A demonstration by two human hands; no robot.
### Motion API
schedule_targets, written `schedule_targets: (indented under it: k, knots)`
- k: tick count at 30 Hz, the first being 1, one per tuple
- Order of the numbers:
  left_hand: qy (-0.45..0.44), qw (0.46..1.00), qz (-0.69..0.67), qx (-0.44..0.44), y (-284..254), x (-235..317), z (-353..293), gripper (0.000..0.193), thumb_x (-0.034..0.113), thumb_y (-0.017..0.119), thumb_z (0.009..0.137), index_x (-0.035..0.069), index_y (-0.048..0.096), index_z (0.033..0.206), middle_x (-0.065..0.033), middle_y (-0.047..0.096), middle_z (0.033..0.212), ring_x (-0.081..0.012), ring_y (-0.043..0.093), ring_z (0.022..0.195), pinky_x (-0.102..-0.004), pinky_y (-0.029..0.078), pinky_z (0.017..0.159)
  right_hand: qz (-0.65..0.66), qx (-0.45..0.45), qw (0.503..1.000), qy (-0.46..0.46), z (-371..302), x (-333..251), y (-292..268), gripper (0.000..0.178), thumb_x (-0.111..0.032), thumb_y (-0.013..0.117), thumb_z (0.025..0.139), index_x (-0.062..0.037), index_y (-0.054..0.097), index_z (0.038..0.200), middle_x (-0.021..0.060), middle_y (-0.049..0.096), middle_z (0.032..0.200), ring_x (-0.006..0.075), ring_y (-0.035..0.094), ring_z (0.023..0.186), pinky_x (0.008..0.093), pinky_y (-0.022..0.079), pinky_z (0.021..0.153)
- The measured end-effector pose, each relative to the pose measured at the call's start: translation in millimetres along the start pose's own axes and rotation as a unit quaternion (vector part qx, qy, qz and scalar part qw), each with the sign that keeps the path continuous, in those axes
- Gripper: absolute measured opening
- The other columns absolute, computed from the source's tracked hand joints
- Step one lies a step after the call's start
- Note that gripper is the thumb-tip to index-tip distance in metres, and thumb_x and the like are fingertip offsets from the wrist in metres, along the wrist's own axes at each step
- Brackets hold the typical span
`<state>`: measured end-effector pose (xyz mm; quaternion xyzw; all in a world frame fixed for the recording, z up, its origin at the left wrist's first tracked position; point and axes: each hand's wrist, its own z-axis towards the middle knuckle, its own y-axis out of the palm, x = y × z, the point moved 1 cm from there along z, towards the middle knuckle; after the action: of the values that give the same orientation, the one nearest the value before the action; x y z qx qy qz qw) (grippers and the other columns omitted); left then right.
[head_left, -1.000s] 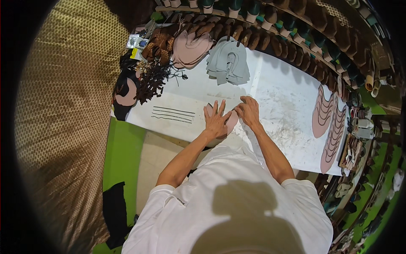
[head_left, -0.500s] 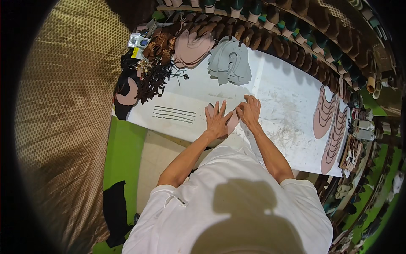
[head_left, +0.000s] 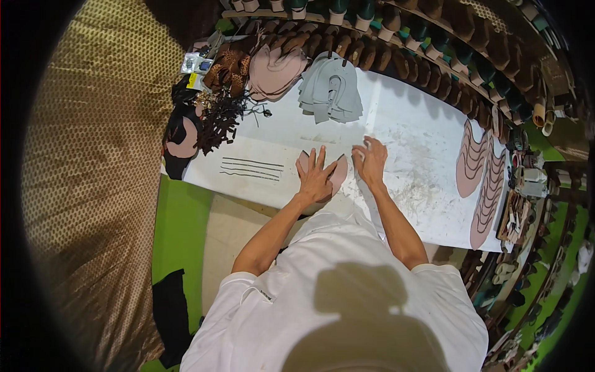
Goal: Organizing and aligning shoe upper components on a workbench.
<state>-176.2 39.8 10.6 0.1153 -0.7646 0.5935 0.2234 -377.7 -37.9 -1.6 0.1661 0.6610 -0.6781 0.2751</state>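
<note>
My left hand lies with spread fingers on a pink, curved shoe-upper piece, pressing it to the white tabletop near the front edge. Two dark-edged tips of the piece stick out past my fingers, and the palm hides its middle. Just right of it, my right hand hovers over the table, fingers loosely bent and apart, with nothing visible in them. To the left of my left hand, several thin dark strips lie in parallel rows on the table.
Stacked grey cut pieces and pink ones lie at the back. A heap of dark brown strips is at the left. Overlapping pink pieces in two rows line the right end. Shoe racks curve behind the table.
My right hand has let go of the pink piece's right tip and moved slightly right, its fingers opening. My left hand stays on the piece. The whole view has shifted slightly.
</note>
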Motion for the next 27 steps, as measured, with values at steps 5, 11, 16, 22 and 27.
schedule_targets:
  k: [5,11,16,22,27]
  knots:
    - [-0.009,0.998,-0.023,0.053,-5.5,-4.8,-9.1,0.064,0.017,0.066,0.081,0.024,0.061,0.144,-0.0173,0.011,0.175,-0.0458,0.01,0.159,-0.0832,0.008,0.111,-0.027,0.012,0.99,-0.14,-27.8,-23.7,-2.2,0.027,-0.017,0.071,0.092,-0.0154,0.075,0.119,0.0113,0.056,0.144,0.035,0.045,0.14,0.0611,0.023,0.122]
    - [-0.017,0.995,0.025,0.1,-15.5,-27.3,-55.9,0.045,0.022,0.066,0.092,0.026,0.067,0.137,-0.016,0.016,0.175,-0.0406,0.011,0.16,-0.0794,0.004,0.113,-0.038,-0.107,0.97,-0.214,-55.4,-35.5,-4.5,0.033,-0.018,0.07,0.093,-0.0166,0.07,0.126,0.0089,0.054,0.144,0.0304,0.044,0.141,0.0615,0.02,0.124]
    - [-0.047,0.995,0.021,0.09,-6.2,-36.6,-68.6,0.047,0.028,0.068,0.093,0.028,0.066,0.139,-0.0145,0.014,0.176,-0.0399,0.011,0.16,-0.0795,0.004,0.114,-0.05,-0.132,0.968,-0.208,-59.7,-35.1,-0.7,0.035,-0.017,0.07,0.093,-0.0195,0.071,0.128,0.0081,0.054,0.145,0.0303,0.043,0.142,0.0627,0.018,0.124]
    - [-0.053,0.995,0.049,0.074,-4.4,-41.1,-65.7,0.052,0.032,0.069,0.092,0.032,0.062,0.144,-0.0139,0.012,0.176,-0.0404,0.01,0.16,-0.0826,0.004,0.111,-0.051,-0.133,0.963,-0.23,-61.5,-36.1,5.9,0.036,-0.016,0.07,0.091,-0.023,0.072,0.127,0.0077,0.05,0.152,0.0321,0.04,0.145,0.0636,0.015,0.125]
    - [-0.044,0.996,0.047,0.069,-9.6,-40.7,-64.0,0.06,0.025,0.07,0.086,0.03,0.06,0.145,-0.0125,0.013,0.176,-0.0401,0.01,0.16,-0.0833,0.004,0.112,-0.069,-0.168,0.959,-0.218,-64.4,-43.1,7.5,0.041,-0.015,0.071,0.088,-0.0213,0.072,0.128,0.0103,0.047,0.154,0.0343,0.038,0.146,0.0643,0.016,0.124]
